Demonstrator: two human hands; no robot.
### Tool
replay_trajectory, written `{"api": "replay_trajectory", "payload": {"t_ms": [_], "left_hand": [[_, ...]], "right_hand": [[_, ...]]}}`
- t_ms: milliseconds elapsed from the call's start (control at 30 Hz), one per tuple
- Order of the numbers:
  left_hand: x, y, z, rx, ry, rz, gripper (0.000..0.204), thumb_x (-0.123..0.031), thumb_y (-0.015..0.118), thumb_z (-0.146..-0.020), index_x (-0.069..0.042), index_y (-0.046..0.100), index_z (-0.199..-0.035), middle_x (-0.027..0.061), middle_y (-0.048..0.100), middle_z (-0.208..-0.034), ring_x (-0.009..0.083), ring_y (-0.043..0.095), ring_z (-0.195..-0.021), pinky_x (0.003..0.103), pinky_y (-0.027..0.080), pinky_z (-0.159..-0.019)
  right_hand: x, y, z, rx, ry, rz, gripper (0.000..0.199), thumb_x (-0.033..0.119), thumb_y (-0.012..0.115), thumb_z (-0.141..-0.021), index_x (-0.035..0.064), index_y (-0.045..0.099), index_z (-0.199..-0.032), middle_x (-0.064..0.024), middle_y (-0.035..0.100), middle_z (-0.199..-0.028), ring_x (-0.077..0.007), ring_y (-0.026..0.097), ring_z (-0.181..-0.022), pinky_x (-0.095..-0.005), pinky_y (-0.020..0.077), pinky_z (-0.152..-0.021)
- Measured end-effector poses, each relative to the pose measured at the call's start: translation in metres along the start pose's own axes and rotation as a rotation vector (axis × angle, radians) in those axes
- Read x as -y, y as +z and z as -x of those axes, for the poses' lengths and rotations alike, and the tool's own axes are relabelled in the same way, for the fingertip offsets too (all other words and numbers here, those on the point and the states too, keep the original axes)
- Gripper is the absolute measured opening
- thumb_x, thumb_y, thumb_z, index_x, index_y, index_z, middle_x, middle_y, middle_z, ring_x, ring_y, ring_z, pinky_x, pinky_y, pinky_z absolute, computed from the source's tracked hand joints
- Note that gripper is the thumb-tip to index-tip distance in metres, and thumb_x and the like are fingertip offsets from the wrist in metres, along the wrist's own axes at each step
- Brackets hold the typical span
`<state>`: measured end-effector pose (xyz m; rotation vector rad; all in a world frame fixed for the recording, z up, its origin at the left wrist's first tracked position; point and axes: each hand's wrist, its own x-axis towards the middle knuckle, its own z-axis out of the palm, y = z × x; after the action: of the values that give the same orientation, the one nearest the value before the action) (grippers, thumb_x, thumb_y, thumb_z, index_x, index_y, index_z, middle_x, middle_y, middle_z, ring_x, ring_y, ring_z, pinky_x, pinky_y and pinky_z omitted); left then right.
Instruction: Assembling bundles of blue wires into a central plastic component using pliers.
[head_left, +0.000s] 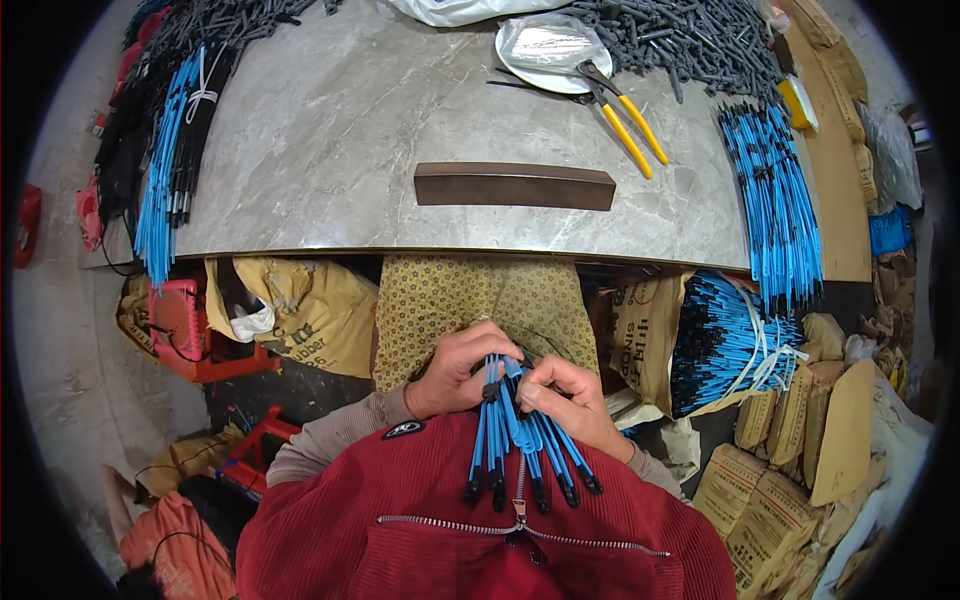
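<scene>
In front of my red corduroy jacket (420, 490) I hold a small bundle of thin blue rods with black ends (525, 435). The rods fan out downward over the jacket's zip. My left hand (452, 372) is closed round the upper part of the bundle from the left. From the right, my right hand (582, 402) pinches at the same rods with thumb and fingers; its fingertips partly hide what they grip. Beneath both hands lies a yellow-brown flowered cloth (420, 310) over my lap.
On the grey stone-look table (330, 150) lie a dark bar (515, 186), yellow-handled pliers (630, 135) by a white plate (540, 75), and piled grey parts (690, 45). Blue rod bundles rest left (165, 170) and right (770, 200). Sacks (320, 315) and an open rod-filled bag (650, 340) stand below.
</scene>
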<state>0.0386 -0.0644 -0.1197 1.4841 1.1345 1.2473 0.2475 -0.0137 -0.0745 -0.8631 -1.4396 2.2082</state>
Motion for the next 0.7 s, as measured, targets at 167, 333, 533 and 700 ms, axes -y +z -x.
{"api": "replay_trajectory", "payload": {"t_ms": [167,333,533,700], "left_hand": [[0.0060,0.0079,0.0063,-0.078,0.065,-0.065,0.016,0.006,0.065,-0.083,0.001,0.069,-0.098,0.0133,0.067,-0.091,0.0246,0.069,-0.081,0.032,0.054,-0.070],[0.0087,0.0093,0.0083,-0.118,0.092,-0.078,0.017,0.006,0.067,-0.081,0.000,0.069,-0.097,0.0128,0.068,-0.090,0.0245,0.069,-0.081,0.032,0.055,-0.069],[0.0099,0.0095,0.0093,-0.120,0.081,-0.073,0.018,0.007,0.067,-0.081,0.000,0.069,-0.097,0.0128,0.068,-0.090,0.0244,0.070,-0.081,0.032,0.055,-0.068],[0.0095,0.0100,0.0080,-0.128,0.081,-0.062,0.018,0.008,0.066,-0.081,0.000,0.070,-0.097,0.0132,0.069,-0.090,0.0244,0.070,-0.081,0.032,0.055,-0.068]], "right_hand": [[0.0011,0.0014,0.0005,-0.018,0.026,0.004,0.011,0.010,0.061,-0.098,0.0020,0.060,-0.090,-0.0011,0.064,-0.083,-0.0065,0.059,-0.079,-0.0242,0.0472,-0.074],[-0.0005,0.0013,0.0000,-0.008,0.006,0.000,0.011,0.009,0.061,-0.098,0.0020,0.060,-0.090,-0.0011,0.064,-0.084,-0.0066,0.058,-0.080,-0.0242,0.0471,-0.074],[0.0024,0.0020,-0.0001,-0.006,0.019,-0.006,0.011,0.009,0.061,-0.098,0.0020,0.060,-0.091,-0.0014,0.064,-0.084,-0.0067,0.058,-0.080,-0.0240,0.0469,-0.074],[0.0031,0.0018,-0.0010,-0.006,0.032,-0.016,0.010,0.009,0.061,-0.098,0.0020,0.060,-0.091,-0.0013,0.063,-0.084,-0.0067,0.058,-0.080,-0.0238,0.0467,-0.074]]}}
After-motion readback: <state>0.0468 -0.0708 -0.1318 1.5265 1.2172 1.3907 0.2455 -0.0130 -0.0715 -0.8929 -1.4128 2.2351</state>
